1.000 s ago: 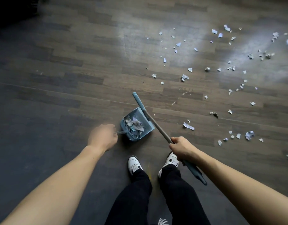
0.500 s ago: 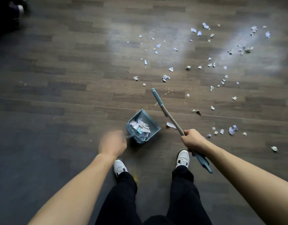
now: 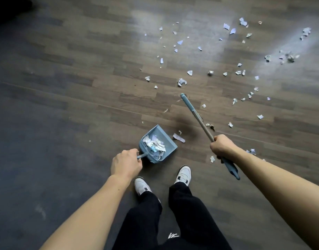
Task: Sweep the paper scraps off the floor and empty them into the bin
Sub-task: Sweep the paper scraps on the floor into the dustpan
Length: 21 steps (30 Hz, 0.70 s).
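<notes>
Left hand [image 3: 126,164] grips the dustpan [image 3: 156,130], right hand [image 3: 221,147] the broom [image 3: 193,110]; scraps [image 3: 181,82] lie beyond the pan's lip.

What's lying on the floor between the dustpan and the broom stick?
The head view shows a long paper strip and one small scrap beside it, lying between the dustpan and the broom stick. The rest of that stretch is bare.

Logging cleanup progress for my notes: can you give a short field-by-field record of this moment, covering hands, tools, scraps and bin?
left hand: grips the handle of the dustpan
right hand: grips the broom along its shaft
dustpan: blue, low in front of the shoes, holding a scrap pile
loose scraps: many scattered on the floor, mostly ahead and right
bin: not in view
</notes>
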### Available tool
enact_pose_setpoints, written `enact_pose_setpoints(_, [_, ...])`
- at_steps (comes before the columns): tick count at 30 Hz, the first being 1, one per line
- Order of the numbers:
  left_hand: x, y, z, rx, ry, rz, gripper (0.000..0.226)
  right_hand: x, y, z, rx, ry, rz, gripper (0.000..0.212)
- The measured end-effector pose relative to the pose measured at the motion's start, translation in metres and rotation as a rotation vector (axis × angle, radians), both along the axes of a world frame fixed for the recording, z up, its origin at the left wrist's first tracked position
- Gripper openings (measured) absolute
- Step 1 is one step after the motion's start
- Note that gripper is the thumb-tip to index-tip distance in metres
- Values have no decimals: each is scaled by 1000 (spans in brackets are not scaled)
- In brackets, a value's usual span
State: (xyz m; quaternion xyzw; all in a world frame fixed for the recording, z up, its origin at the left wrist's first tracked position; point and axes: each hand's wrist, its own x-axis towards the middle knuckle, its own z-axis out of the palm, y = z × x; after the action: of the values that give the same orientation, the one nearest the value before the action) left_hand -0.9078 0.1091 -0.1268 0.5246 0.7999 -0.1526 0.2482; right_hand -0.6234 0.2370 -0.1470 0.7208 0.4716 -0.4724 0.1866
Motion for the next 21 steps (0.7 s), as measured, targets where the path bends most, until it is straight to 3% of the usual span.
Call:
enact_pose_setpoints(9, [20,-4,-21,-30,6,0,18,6,-10,-31,-98,-62,85,35])
enact_pose_setpoints(21, [13,-34,-36,18,-11,11,15,-27,-77,-49,-140,53,110,32])
